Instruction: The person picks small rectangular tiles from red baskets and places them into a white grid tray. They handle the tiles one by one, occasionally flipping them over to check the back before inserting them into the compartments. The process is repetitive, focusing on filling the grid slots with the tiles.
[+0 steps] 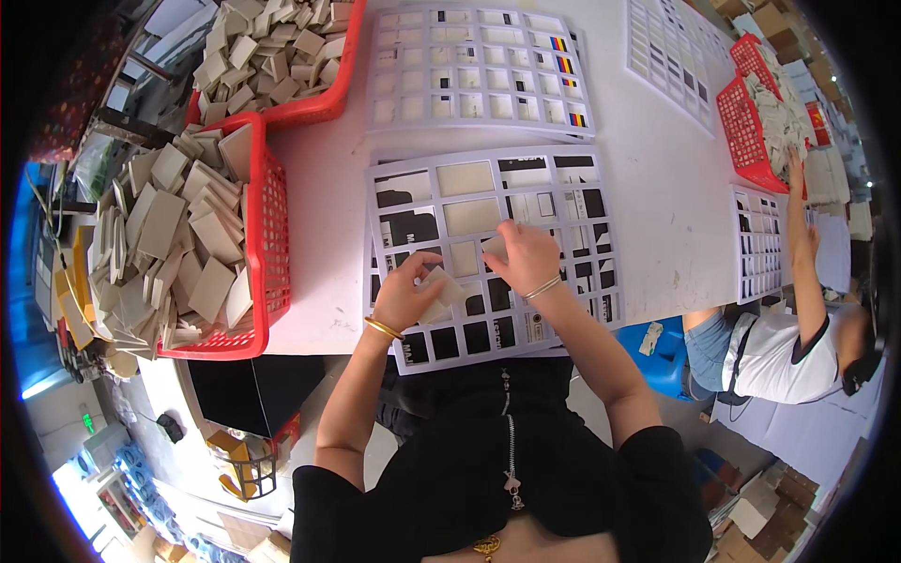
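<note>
In front of me on the white table lies a white grid board (469, 158) with rectangular openings, apparently stacked on others. Black-and-white print shows in many openings; beige pieces fill several in the second column. My left hand (405, 298), with a gold bangle, is closed on a few small beige board pieces (445, 293) above the board's left half. The fingers of my right hand (528, 258) pinch a beige board piece (495, 248), partly hidden by the fingers, over the middle of the board.
Two red baskets (274, 235) heaped with beige pieces (161, 223) stand at the left. Beyond my board lies another grid board (479, 133); more lie at the far right. There, a co-worker (784, 357) reaches into a red basket (739, 131). A blue stool (663, 361) stands below the table edge.
</note>
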Demonstrator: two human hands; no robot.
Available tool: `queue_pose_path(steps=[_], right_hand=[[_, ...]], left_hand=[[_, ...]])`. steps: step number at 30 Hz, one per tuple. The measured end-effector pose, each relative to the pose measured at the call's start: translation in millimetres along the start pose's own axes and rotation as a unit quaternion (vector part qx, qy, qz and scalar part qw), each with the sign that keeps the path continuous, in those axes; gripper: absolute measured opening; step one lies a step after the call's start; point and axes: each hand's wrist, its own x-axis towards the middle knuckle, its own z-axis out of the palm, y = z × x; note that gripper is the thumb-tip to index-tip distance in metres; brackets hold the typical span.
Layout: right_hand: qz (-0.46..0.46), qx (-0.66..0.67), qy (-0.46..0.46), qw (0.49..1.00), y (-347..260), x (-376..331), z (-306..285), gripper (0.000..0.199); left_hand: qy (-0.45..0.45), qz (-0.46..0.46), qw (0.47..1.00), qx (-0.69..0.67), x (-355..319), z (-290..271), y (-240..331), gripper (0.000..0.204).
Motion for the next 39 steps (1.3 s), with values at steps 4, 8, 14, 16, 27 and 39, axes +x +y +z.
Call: queue_pose_path(steps=[4, 8, 14, 16, 27, 39], right_hand=[[-0.033, 0.064, 0.033, 0.997, 5, -6, -8, 0.037], [-0.159, 0.102, -0.019, 0.982, 21, -6, -29, 0.038], [-0.173, 0.099, -0.072, 0.977, 25, 0, -23, 0.037], [-0.168, 0.099, -0.059, 0.979, 24, -1, -22, 0.034], [-0.214, 0.020, -0.018, 0.976, 21, -10, -24, 0.024], [-0.006, 0.443, -0.081, 0.893, -15, -15, -38, 0.027]], left_hand=[[0.035, -0.005, 0.999, -0.006, -4, 1, -10, 0.041], [-0.025, 0.025, 0.996, 0.076, -4, -5, 0, 0.052], [-0.140, 0.048, 0.971, 0.187, 17, 6, 7, 0.066], [-0.166, 0.050, 0.958, 0.228, 24, 9, 10, 0.066], [-0.122, 0.045, 0.969, 0.209, 27, 10, 18, 0.049], [-0.027, 0.015, 0.995, -0.095, 13, 14, 26, 0.024]])
